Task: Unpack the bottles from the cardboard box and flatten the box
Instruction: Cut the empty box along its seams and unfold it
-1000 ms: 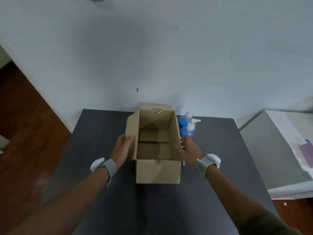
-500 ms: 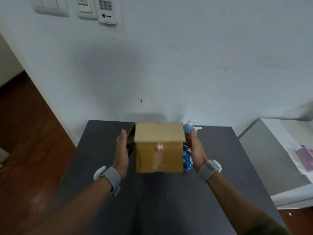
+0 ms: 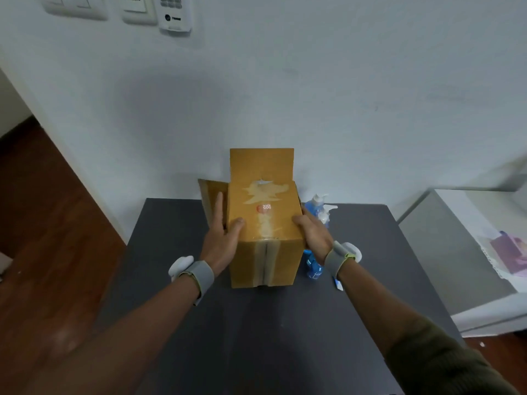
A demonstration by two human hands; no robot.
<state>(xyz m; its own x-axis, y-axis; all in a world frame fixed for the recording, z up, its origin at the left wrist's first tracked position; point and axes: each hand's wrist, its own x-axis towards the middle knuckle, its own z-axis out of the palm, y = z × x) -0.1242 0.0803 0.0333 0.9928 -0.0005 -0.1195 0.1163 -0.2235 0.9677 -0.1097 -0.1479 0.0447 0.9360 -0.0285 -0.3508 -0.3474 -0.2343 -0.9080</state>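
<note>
Nearest to us, our two forearms reach over the dark grey tabletop [image 3: 256, 337], each wrist wearing a grey band with a white tracker. Between them stands the brown cardboard box [image 3: 265, 232], turned so that its taped bottom seam faces us; it seems to be lifted off the tabletop, though we cannot tell for sure. Our left hand [image 3: 222, 238] holds the box's left side, fingers straight along the wall and thumb pressed on the upper face. Our right hand [image 3: 312, 230] clasps the right side, thumb on the upper face, fingers hidden behind the box. Two flaps stick out at the box's far end, one upward and one to the left. Just right of the box, a blue bottle [image 3: 313, 266] lies partly hidden below our right wrist. Beyond it, two blue pump bottles with white dispensers [image 3: 318, 208] stand near the white wall [image 3: 285, 95].
</note>
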